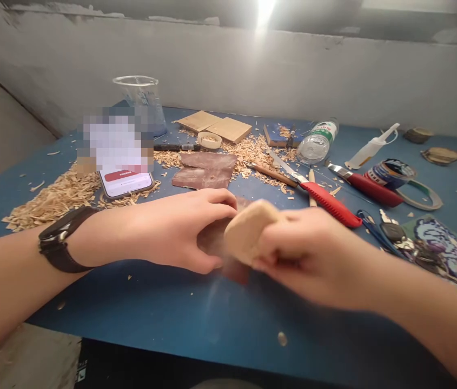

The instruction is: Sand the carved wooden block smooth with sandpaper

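Note:
My right hand (297,248) grips a pale, rounded wooden piece (248,229), slightly blurred, above a reddish-brown sheet of sandpaper (236,271) on the blue table. From the left, my left hand (196,227) presses on that sheet, its thumb and fingers spread around the sheet's left part. The wooden piece hides much of the sheet, so whether the two touch is unclear. Two more brown sandpaper pieces (206,172) lie just beyond my left hand.
Wood shavings (64,197), a lit phone (125,181) and a clear beaker (143,105) stand left. A red-handled knife (329,204), red-handled tool (374,189), plastic bottle (318,141), tape roll (421,194) and keys (392,229) lie right. Thin boards (228,128) lie behind.

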`<state>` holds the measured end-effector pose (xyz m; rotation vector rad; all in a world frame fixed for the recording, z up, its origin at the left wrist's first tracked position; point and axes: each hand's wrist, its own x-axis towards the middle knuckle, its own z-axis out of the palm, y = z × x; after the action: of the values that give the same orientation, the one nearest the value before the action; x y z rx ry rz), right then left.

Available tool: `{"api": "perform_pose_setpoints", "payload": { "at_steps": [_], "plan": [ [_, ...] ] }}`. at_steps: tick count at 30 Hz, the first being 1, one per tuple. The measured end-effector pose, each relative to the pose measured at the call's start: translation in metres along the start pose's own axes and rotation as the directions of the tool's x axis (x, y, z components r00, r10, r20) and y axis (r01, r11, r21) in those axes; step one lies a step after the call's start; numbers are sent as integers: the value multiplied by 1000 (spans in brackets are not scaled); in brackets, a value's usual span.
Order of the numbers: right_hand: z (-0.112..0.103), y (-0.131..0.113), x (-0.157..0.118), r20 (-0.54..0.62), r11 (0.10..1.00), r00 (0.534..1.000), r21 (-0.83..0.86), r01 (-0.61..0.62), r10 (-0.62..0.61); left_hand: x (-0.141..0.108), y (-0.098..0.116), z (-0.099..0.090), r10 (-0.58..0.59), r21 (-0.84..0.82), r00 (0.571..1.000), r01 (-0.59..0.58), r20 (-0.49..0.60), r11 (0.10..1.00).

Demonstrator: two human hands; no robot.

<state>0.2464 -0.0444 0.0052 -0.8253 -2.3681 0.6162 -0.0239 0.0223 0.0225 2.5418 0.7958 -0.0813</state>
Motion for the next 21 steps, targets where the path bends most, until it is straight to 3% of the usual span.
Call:
{"api": "perform_pose_setpoints", "payload": {
  "at_steps": [2, 6, 10, 14, 18, 21],
  "plan": [
    [0, 1, 0, -62, 999, 998, -33, -32, 30, 0, -2, 1, 8, 8, 1000, -8, -1, 1000],
    [0, 3, 2, 7, 1000, 1000, 24, 18, -18, 2, -1, 0, 16, 12, 1000, -16, 2, 1000],
    [-1, 5, 3, -63, 998, 997, 46, -45, 47, 3, 1, -2, -3, 30, 1000, 2, 17, 1000],
    [-2, 1, 1, 10, 997, 999, 66, 33, -34, 2, 0, -3, 25, -1, 999, -25, 27, 1000],
    [-3, -4, -1, -36, 1000, 999, 17, -20, 20, 1, -2, -1, 17, 24, 1000, -17, 8, 1000],
    [-1, -7, -1, 42, 998, 999, 68, 9, -11, 2, -2, -2, 25, 30, 999, -25, 24, 999]
  ]
}}
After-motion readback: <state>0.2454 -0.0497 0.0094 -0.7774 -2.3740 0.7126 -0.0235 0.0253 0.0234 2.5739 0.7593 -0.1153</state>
